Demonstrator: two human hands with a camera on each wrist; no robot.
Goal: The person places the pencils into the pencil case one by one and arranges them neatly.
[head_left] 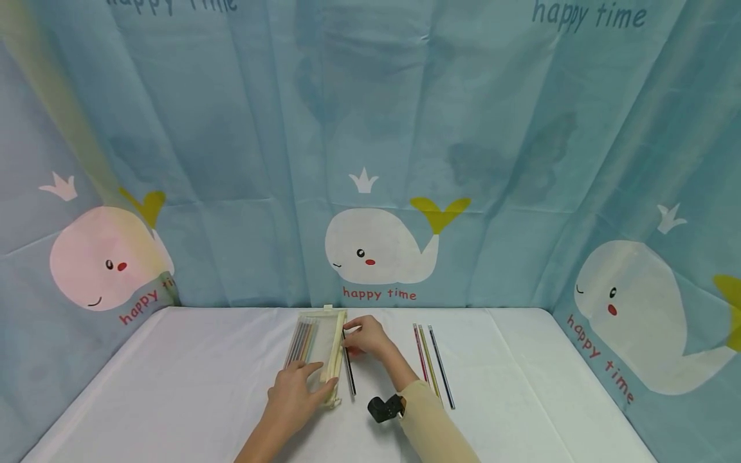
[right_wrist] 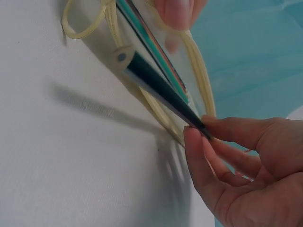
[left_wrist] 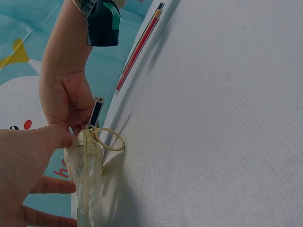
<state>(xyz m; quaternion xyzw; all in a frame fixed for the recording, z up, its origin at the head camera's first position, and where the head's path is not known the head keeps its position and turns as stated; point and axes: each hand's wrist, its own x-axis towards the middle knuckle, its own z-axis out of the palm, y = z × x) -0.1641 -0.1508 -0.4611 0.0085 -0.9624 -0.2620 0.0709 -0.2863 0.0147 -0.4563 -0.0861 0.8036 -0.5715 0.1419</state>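
A see-through mesh pencil case (head_left: 329, 331) with cream trim lies on the white table, several colored pencils (head_left: 301, 341) inside it. My left hand (head_left: 294, 393) holds the near part of the case, thumb at its right edge and other fingers spread over it. With thumb and fingertips my right hand (head_left: 366, 335) pinches a dark pencil (right_wrist: 163, 92) along the case's right, zippered side. The pencil's flat, uncut end points toward the right wrist camera. In the left wrist view a cream ring pull (left_wrist: 112, 140) hangs at the case's near end.
Three more pencils lie to the right: a red one (head_left: 420, 352), a yellow one (head_left: 427, 357) and a dark blue one (head_left: 442, 366). A black camera (head_left: 384, 408) sits on the right wrist. Behind the white table (head_left: 509, 386) hangs a blue whale-print curtain (head_left: 498, 257).
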